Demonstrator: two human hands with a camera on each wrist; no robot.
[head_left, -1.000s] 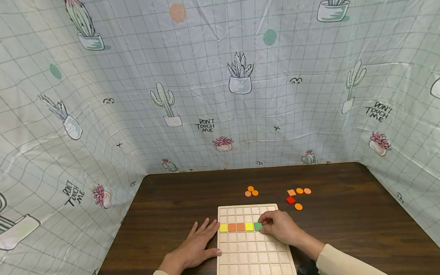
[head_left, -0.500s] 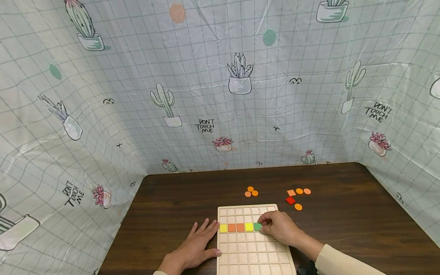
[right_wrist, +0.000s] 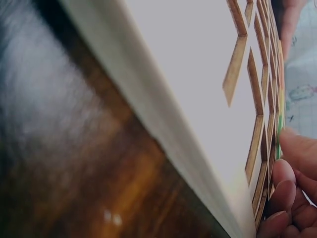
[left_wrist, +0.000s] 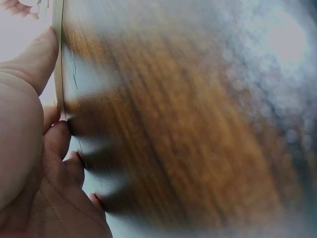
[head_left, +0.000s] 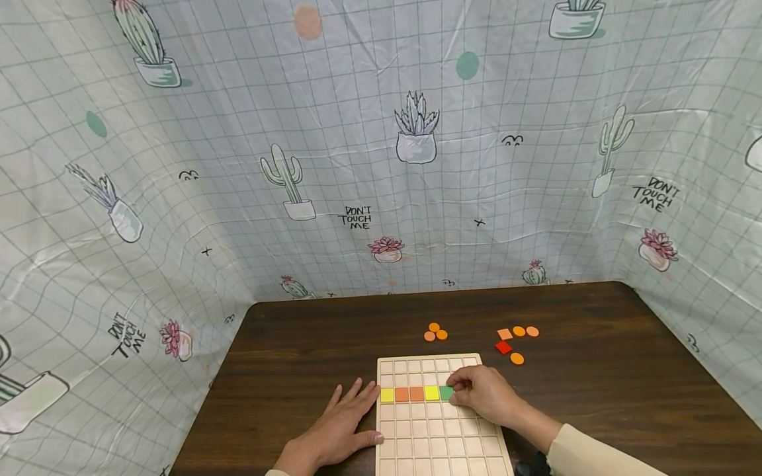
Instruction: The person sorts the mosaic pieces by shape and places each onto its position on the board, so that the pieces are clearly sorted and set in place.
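A pale wooden grid board (head_left: 411,430) lies on the dark table. One of its rows holds, from the left, a yellow tile (head_left: 387,395), two orange tiles (head_left: 409,394), a second yellow tile (head_left: 431,393) and a green square tile (head_left: 445,393). My right hand (head_left: 485,395) pinches the green tile's right side between thumb and curled fingers, hiding part of it and the cells beyond. On the left, my left hand (head_left: 338,426) lies spread on the table, its thumb and fingertips touching the board's edge. The left wrist view shows this thumb (left_wrist: 42,54) against the edge.
Behind the board sit several orange discs (head_left: 434,327). Farther right are a red square (head_left: 503,347), a peach square (head_left: 505,334) and more round pieces (head_left: 517,358). A curtain (head_left: 333,185) with cactus prints surrounds the table (head_left: 286,350). Something black (head_left: 532,465) shows below the right wrist.
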